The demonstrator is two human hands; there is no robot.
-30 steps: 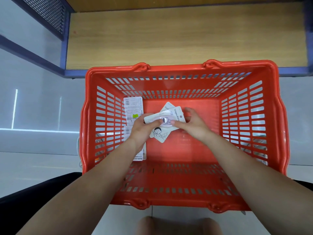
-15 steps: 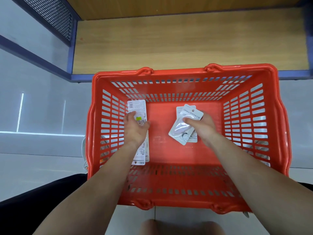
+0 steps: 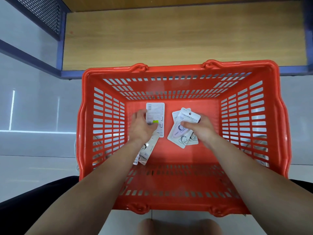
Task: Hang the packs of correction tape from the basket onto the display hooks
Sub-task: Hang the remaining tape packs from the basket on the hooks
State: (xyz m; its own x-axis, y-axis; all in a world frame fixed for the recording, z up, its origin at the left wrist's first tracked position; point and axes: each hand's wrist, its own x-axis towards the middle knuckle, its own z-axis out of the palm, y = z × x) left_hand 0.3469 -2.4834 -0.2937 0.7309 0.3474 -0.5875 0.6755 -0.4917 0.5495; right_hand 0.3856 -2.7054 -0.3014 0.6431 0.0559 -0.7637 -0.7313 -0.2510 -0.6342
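Hanging has not begun, as far as I can judge: no display hooks are in view and every pack lies inside the red basket (image 3: 169, 72). The left hand (image 3: 142, 128) pinches a face-down pack (image 3: 156, 114), with more packs (image 3: 146, 152) under its wrist. The right hand (image 3: 201, 128) curls around a fanned bunch (image 3: 180, 134) of at least 2 packs. All are left to hang.

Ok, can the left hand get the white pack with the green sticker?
Probably yes: the left hand is on that pack, thumb beside the green sticker, and nothing in the basket covers it.
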